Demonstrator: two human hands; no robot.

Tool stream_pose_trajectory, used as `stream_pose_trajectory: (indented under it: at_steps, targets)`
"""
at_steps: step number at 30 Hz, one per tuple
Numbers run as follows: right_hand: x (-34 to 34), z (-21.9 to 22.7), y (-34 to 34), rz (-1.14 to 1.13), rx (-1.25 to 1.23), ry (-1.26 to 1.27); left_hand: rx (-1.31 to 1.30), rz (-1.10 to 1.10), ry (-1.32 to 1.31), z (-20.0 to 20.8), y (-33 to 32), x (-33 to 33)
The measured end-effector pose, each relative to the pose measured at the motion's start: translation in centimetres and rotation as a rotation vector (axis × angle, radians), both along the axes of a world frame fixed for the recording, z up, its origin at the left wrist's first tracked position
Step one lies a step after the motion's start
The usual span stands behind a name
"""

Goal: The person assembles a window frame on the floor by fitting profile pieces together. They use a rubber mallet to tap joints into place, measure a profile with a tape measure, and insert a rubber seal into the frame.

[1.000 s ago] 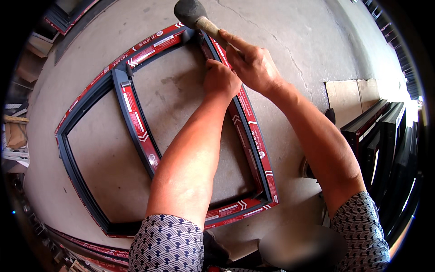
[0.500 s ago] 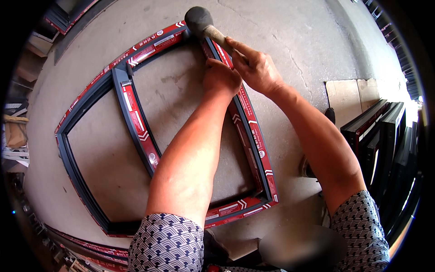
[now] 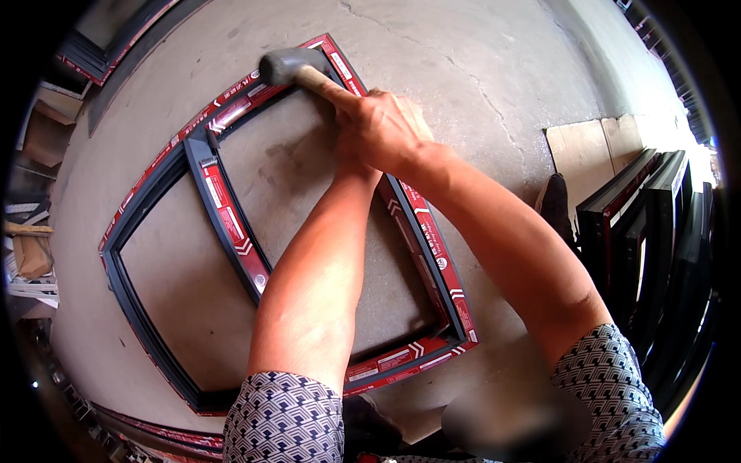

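A mallet with a dark head (image 3: 284,66) and a wooden handle is in my right hand (image 3: 387,127), fingers wrapped round the handle. Its head, slightly blurred, is over the far rail of a grey window frame (image 3: 434,251) covered with red protective film. My left hand (image 3: 352,154) is at the frame's right rail, largely hidden behind my right hand; half a second ago it showed as closed against that rail. A crossbar (image 3: 224,208) divides the frame, which lies flat on the concrete floor.
Dark frame profiles (image 3: 648,224) stand stacked at the right, beside a flattened cardboard sheet (image 3: 575,154). A dark shoe (image 3: 554,207) shows near them. More red-filmed profiles (image 3: 166,436) lie at the lower left. Cardboard boxes (image 3: 46,131) line the left side.
My right hand has swung the mallet left and nearer, bringing its head from beyond the frame's far corner to over the far rail. My right hand now covers most of my left.
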State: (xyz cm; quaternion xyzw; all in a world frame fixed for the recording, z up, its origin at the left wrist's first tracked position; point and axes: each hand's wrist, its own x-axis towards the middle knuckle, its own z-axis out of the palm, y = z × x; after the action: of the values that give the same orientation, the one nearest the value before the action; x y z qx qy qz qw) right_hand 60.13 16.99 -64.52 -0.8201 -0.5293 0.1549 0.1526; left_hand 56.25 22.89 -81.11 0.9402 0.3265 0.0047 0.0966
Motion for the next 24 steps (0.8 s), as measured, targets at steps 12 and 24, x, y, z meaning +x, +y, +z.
stream_pose_trajectory:
  at_steps: [12,24]
  targets:
    - [-0.5,0.8,1.0,-0.047,-0.048,0.004,-0.192,0.157,0.003,2.0,-0.1,-0.3]
    - [-0.4,1.4,0.9,-0.02,-0.084,0.044,-0.295,0.242,0.01,2.8,-0.2,-0.4]
